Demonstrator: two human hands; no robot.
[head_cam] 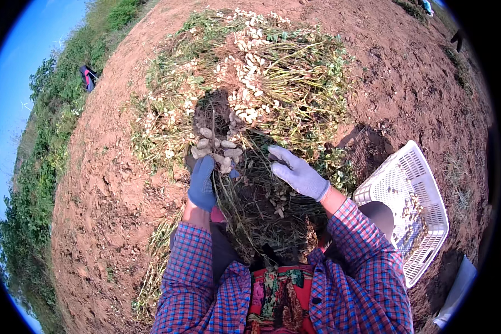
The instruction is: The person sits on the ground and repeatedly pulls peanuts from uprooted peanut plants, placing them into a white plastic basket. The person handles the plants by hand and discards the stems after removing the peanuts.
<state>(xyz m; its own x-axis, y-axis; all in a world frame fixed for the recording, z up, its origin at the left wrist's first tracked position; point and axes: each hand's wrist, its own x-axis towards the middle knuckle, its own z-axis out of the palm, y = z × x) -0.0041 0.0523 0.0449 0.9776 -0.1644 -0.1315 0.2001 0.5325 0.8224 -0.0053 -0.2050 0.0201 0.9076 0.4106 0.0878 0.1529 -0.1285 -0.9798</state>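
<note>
My left hand [203, 183], in a knit work glove with grip dots, is closed around the stems of a pulled peanut plant [223, 188]. A cluster of peanut pods [217, 150] sticks up just beyond its fingers, and the leafy stems hang down towards my lap. Off to the right, my right hand [299, 173] wears a matching pale glove. Its fingers and thumb are apart, with nothing seen between them. Below it lie shaded stems with a few pods [279, 206]. A large heap of pulled peanut plants [304, 83] spreads out in front of me.
A white plastic basket [428, 200] with loose peanuts [413, 213] inside stands by my right knee. Behind it lies a pale sack or sheet [457, 288]. Reddish bare soil [112, 175] surrounds the heap, and green bushes [46, 137] line the left. A dark and red bag-like object [88, 78] rests beside them.
</note>
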